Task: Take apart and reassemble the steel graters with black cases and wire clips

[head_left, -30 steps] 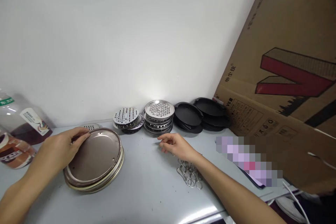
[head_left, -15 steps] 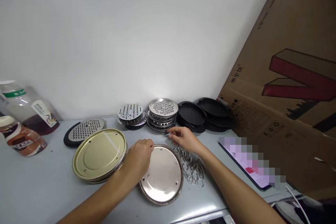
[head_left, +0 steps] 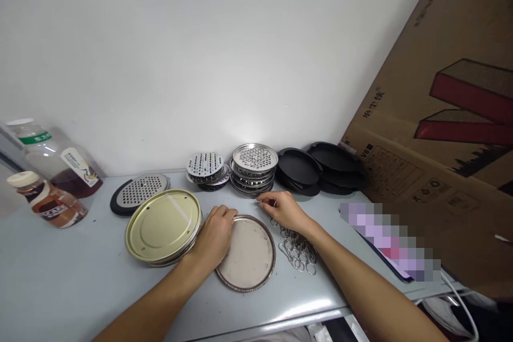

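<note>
My left hand (head_left: 218, 232) is closed at the upper left rim of a round silver metal plate (head_left: 246, 256), its fingertips on the edge. Part of the plate's left side is hidden behind that hand. Just beyond the plate's upper right, my right hand (head_left: 285, 209) makes a pinch; whatever sits between thumb and fingers is too small to name. Beneath and beside the right hand lies a pile of small metal rings with looped shanks (head_left: 298, 251). Left of my left hand stands a stack of round gold-coloured plates (head_left: 164, 227).
Along the wall stand a grater disc with black trim (head_left: 140, 193), two stacks of perforated discs (head_left: 205, 164) (head_left: 255, 158) and black round trays (head_left: 300, 168). Two bottles (head_left: 52, 200) (head_left: 68, 176) are at left. A large cardboard box (head_left: 401, 165) and a blurred-out phone-like slab (head_left: 385, 243) are at right.
The view has shifted, so most things appear farther right and higher. The silver plate's shine has dulled. My right hand stays pinched above the ring pile, and my left hand stays at the plate's rim.
</note>
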A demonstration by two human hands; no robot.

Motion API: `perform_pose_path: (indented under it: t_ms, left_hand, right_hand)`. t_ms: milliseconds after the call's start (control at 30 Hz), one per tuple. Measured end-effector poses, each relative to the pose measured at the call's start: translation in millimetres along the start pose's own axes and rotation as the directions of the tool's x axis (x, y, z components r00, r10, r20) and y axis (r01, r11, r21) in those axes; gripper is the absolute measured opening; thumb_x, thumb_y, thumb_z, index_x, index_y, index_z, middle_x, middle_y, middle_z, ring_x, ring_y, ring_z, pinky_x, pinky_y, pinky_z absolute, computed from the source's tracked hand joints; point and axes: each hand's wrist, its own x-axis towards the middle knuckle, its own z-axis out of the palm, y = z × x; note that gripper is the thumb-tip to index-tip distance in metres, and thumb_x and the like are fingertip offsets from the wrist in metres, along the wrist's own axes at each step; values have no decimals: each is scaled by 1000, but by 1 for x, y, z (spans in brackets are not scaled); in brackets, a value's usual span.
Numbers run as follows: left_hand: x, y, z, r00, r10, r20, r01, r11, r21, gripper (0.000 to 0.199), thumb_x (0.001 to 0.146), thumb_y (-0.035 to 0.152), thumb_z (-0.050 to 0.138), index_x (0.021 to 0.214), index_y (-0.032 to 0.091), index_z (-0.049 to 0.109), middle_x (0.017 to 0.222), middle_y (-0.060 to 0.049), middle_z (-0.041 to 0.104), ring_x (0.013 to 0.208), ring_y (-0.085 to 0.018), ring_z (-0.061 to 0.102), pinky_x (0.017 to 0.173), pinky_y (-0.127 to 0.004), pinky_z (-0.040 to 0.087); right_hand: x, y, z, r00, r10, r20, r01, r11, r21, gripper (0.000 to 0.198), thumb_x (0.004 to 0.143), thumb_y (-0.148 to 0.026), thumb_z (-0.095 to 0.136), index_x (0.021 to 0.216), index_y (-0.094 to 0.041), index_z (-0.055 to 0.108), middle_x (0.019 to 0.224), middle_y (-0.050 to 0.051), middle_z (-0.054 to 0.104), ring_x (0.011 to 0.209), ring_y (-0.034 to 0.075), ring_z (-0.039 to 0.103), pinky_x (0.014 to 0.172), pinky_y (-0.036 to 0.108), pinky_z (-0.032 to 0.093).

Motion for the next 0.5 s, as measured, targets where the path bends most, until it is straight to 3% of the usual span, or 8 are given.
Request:
perform_pose_path:
  t_ms: [167, 367, 500]
  left_hand:
    - [-3, -3, 2, 1000, 23, -4, -23, 999, -26, 35, 92, 3, 38, 106, 18, 66, 100, -10, 61, 97, -26, 52, 86, -38, 42]
    - [-5, 0, 6, 998, 31, -55, -32, 999, -14, 35, 90, 1, 39, 103, 18, 66, 96, -10, 61, 94, -26, 53, 84, -40, 46]
    - [-10, 14, -7, 990, 49, -133, -48, 999, 9, 34, 95, 8, 40, 123, 18, 57, 112, -9, 59, 105, -24, 53, 92, -38, 46]
  right_hand:
    - [-2, -7, 1, 997, -54, 60, 53, 999, 10, 22, 86, -21, 59, 100, -19, 75, 94, 6, 75, 80, 19, 66, 75, 28, 46]
    - [-8, -17, -2, 980, -117, 164, 118, 993, 5, 16, 82, -26, 66, 92, -20, 77, 82, 4, 73, 71, 17, 63, 67, 25, 45]
    - [-12, -19, 3, 971, -102, 216, 112, 993, -36, 15, 82, -27, 67, 92, -22, 76, 77, 2, 70, 67, 15, 60, 64, 24, 43]
